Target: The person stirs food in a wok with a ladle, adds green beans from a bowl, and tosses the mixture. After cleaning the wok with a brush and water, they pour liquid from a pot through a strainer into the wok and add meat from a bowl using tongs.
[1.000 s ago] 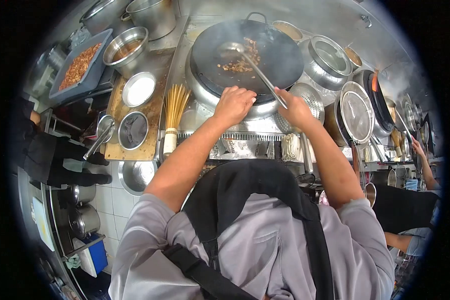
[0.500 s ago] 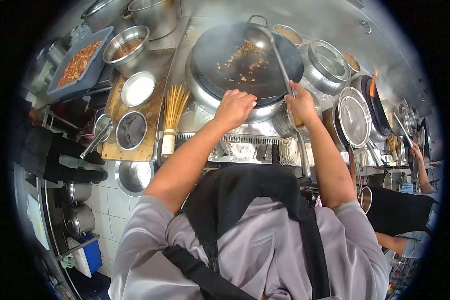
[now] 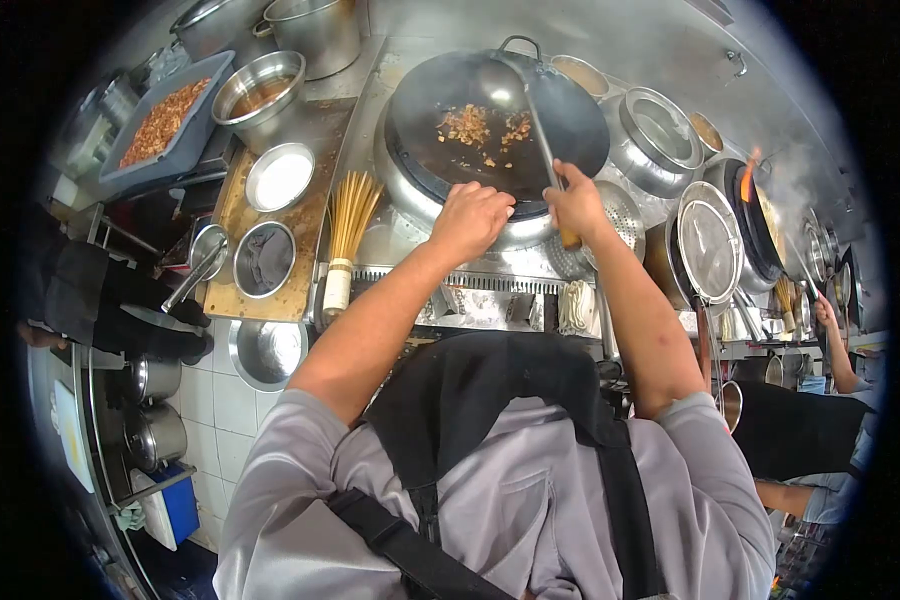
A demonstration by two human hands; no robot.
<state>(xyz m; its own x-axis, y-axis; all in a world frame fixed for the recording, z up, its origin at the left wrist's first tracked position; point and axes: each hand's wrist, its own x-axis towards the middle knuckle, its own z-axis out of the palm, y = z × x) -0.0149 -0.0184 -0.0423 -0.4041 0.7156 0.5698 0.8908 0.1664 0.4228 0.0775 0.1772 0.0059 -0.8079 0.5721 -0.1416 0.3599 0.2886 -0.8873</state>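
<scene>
A dark wok (image 3: 440, 165) sits on the burner, steam rising from it, with small browned food pieces (image 3: 467, 124) in its middle. At the near rim my left hand (image 3: 473, 222) is closed over the wok's edge; whatever part it grips is hidden beneath the fingers. My right hand (image 3: 577, 205) is wrapped around the handle of a long metal ladle (image 3: 537, 118), whose wooden end pokes out below the fist. The ladle's bowl lies inside the wok, on its far side, next to the food.
Left of the wok stand a bamboo brush (image 3: 348, 230), a bowl of white contents (image 3: 279, 177) and a grey tub of chopped food (image 3: 210, 72). To the right are a perforated strainer (image 3: 620, 225), a lidded pot (image 3: 660, 130) and mesh sieves (image 3: 710, 240). A co-worker's hand (image 3: 826, 310) shows far right.
The ladle and my right hand have shifted left, and the ladle's bowl has come a little nearer. The food has slid toward me and left, into separate clumps. My left hand stays put.
</scene>
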